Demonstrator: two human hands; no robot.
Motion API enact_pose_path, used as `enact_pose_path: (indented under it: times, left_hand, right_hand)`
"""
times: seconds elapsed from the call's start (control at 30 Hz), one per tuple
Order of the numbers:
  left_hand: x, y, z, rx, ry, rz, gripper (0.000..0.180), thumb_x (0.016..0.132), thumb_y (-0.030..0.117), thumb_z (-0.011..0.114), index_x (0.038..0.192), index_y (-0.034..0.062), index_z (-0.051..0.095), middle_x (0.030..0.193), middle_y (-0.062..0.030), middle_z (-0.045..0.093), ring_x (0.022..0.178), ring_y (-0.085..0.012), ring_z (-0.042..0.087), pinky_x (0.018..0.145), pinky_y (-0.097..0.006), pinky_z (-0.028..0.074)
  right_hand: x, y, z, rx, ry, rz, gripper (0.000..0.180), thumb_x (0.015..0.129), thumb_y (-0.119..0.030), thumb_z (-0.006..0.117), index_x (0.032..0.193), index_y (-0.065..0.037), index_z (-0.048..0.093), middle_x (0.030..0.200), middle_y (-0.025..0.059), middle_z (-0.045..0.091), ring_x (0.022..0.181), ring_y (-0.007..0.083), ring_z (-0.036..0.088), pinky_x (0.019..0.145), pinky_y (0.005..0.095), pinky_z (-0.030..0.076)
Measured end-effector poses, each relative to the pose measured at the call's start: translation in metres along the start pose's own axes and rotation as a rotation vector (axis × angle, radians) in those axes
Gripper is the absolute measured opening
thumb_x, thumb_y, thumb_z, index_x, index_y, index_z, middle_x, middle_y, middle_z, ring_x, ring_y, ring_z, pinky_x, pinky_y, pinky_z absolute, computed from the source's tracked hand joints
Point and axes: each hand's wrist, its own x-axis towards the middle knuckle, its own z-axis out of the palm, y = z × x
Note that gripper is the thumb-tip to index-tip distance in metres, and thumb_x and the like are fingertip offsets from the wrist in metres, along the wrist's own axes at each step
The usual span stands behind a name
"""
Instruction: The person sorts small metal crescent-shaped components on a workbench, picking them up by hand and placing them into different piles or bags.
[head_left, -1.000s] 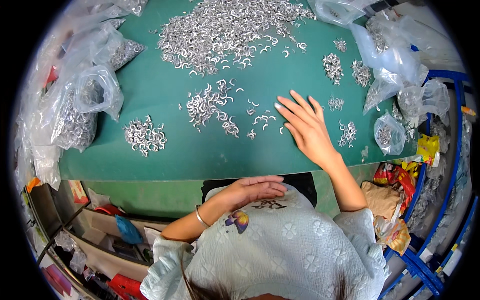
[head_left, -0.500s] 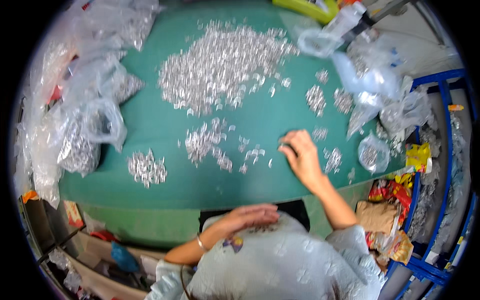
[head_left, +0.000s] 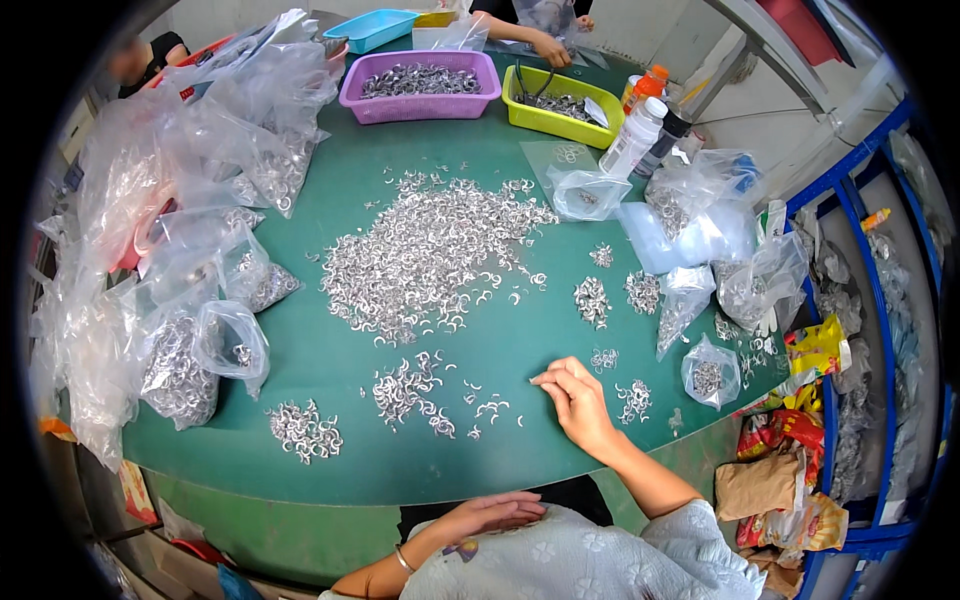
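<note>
My right hand (head_left: 578, 402) rests on the green table (head_left: 330, 365) with its fingertips drawn together just right of some scattered small curved metal pieces (head_left: 485, 405). Whether a piece sits between the fingertips is too small to tell. A little clump of the pieces (head_left: 634, 398) lies just to the right of the hand. My left hand (head_left: 492, 514), a thin bracelet on its wrist, lies flat against my body below the table's near edge and holds nothing. A big heap of the same metal pieces (head_left: 430, 255) covers the table's middle.
Clear plastic bags of pieces (head_left: 190, 350) pile up along the left, with more bags (head_left: 700, 220) and bottles (head_left: 635, 135) on the right. Purple (head_left: 420, 85) and yellow-green (head_left: 555, 105) trays stand at the far side, where another person's hand (head_left: 550, 48) works. Blue shelving (head_left: 850, 330) stands at right.
My right hand went from flat with spread fingers to fingertips pinched together on the table. My head has lifted, so the far trays now show. The left hand stayed put.
</note>
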Motion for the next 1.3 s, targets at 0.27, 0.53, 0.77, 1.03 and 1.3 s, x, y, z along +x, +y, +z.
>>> enact_pose_path:
  times: [0.27,0.53,0.77,1.03,1.3]
  left_hand:
    - [0.0,-0.004,-0.001,-0.026,-0.009,0.019,0.046,0.105,0.021,0.036,0.144,-0.0035,0.034,0.141,-0.0194,0.045,0.133,-0.0248,0.043,0.11,-0.033,0.034]
    - [0.0,-0.007,-0.004,0.006,-0.019,0.039,0.048,0.105,0.024,0.038,0.144,-0.0023,0.034,0.142,-0.0187,0.044,0.133,-0.0244,0.043,0.11,-0.033,0.034]
    - [-0.01,0.005,0.008,0.149,-0.056,0.128,0.05,0.104,0.027,0.04,0.144,-0.0013,0.034,0.142,-0.019,0.044,0.134,-0.0255,0.042,0.111,-0.035,0.032]
    - [-0.027,0.038,0.03,0.072,-0.049,0.206,0.049,0.104,0.024,0.041,0.145,-0.002,0.033,0.142,-0.0194,0.044,0.133,-0.0287,0.043,0.113,-0.038,0.031]
    - [-0.022,0.078,0.041,0.101,-0.001,0.237,0.051,0.103,0.027,0.041,0.144,-0.0022,0.032,0.141,-0.0201,0.043,0.133,-0.0292,0.043,0.113,-0.038,0.031]
  right_hand:
    - [0.001,-0.005,-0.003,0.086,-0.051,-0.003,0.011,0.086,0.004,0.06,0.095,0.001,0.066,0.09,0.0121,0.063,0.08,0.0243,0.063,0.072,0.0314,0.05]
    - [0.001,-0.005,-0.003,0.211,-0.097,0.05,0.02,0.089,0.003,0.059,0.107,0.0,0.067,0.09,0.0102,0.066,0.081,0.0175,0.064,0.073,0.0283,0.051]
    - [-0.001,0.001,-0.004,0.628,-0.126,0.251,0.017,0.092,0.0,0.058,0.107,0.002,0.067,0.094,0.0081,0.067,0.085,0.0131,0.063,0.074,0.0258,0.049]
    - [0.006,0.015,-0.016,0.906,-0.135,0.408,0.018,0.091,-0.001,0.061,0.109,0.001,0.064,0.103,0.0092,0.068,0.09,0.0139,0.064,0.078,0.0253,0.05]
    - [0.042,0.029,-0.033,1.036,-0.024,0.445,0.016,0.089,0.001,0.064,0.105,0.003,0.063,0.098,0.0106,0.068,0.087,0.016,0.065,0.078,0.0276,0.052]
